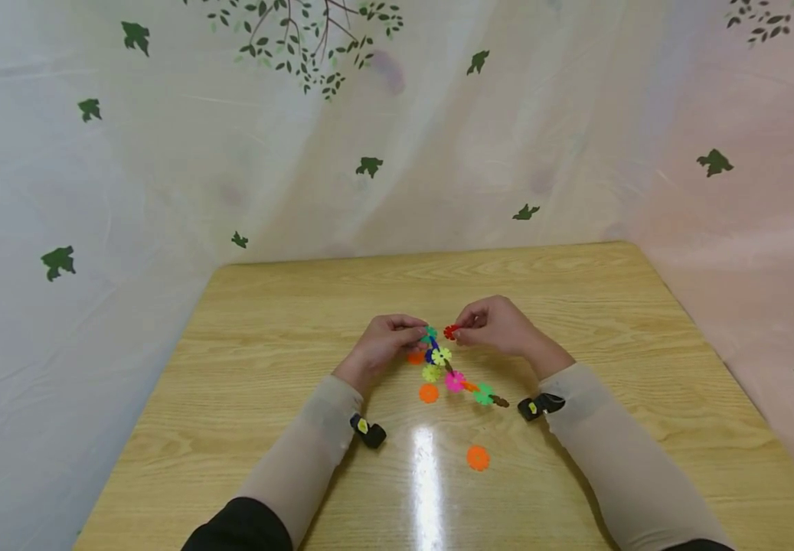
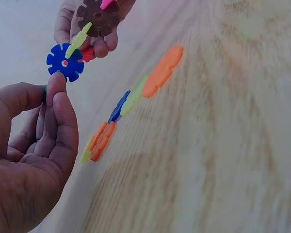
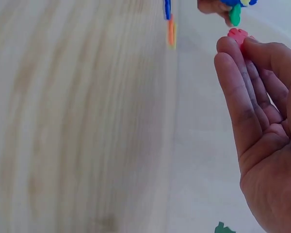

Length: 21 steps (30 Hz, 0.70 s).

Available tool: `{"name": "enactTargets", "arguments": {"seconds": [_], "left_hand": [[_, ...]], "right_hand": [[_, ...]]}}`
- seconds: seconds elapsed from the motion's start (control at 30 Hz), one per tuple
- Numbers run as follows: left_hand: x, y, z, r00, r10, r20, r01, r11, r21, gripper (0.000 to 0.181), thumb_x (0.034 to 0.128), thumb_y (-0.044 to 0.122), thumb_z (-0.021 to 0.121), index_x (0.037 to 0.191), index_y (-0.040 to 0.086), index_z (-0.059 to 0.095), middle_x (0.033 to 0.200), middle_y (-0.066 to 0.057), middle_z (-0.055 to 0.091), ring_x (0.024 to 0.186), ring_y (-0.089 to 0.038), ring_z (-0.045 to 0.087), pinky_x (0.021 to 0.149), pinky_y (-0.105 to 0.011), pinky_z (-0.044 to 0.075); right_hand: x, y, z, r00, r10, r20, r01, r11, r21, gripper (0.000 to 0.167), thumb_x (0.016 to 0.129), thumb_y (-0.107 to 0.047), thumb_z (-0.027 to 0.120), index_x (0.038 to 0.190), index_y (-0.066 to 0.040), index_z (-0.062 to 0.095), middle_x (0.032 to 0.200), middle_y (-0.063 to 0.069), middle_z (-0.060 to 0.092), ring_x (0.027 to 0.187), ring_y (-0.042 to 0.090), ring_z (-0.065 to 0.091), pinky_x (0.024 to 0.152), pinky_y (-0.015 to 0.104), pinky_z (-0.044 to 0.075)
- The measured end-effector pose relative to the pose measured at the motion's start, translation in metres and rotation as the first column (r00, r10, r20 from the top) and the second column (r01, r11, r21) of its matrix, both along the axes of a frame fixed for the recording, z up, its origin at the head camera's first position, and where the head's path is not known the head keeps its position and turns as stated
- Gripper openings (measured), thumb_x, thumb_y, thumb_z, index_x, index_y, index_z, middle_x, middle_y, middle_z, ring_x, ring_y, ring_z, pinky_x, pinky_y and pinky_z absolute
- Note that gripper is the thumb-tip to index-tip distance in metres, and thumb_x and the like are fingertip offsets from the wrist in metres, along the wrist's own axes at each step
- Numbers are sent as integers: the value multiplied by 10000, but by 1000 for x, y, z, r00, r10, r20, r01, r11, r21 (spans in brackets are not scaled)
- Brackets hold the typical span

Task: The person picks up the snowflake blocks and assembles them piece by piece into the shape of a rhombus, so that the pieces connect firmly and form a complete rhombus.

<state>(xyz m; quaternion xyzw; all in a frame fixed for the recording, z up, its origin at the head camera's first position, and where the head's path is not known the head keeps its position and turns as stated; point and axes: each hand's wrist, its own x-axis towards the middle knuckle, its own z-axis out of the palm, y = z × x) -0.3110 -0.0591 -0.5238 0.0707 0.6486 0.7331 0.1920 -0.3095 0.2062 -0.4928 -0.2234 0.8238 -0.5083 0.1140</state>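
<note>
Above the surface, a disc chain is held by its green end in the pinched grip of the left hand, while a red disc is pinched edgewise by the right hand, apparently leaving slots exposed.

loose discs: on table | chain: between hands | curtain: behind table

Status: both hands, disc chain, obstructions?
Left hand pinching green disc, end of chain. Right hand pinching red disc, not touching green. Nothing seen between the two discs.
</note>
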Motion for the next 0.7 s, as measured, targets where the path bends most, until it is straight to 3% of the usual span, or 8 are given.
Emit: {"name": "enactTargets", "arguments": {"seconds": [0.37, 0.7], "left_hand": [[0, 0, 0, 1000, -12, -10, 12, 1000, -25, 229, 1016, 30, 679, 1199, -107, 703, 1070, -154, 743, 819, -172, 741, 784, -278, 617], [1, 2, 1, 1000, -11, 3, 11, 1000, -3, 219, 1014, 11, 673, 1192, -114, 703, 985, -126, 751, 799, -156, 745, 769, -274, 616]], "right_hand": [[3, -13, 0, 1000, 3, -3, -3, 999, -43, 38, 924, -48, 794, 959, -39, 782, 885, 87, 785, 850, 334, 771, 758, 459, 637], [5, -17, 2, 999, -3, -44, 5, 999, 32, 80, 925, -101, 817, 855, -96, 778, 834, 39, 778, 797, 291, 761, 682, 336, 614]]}}
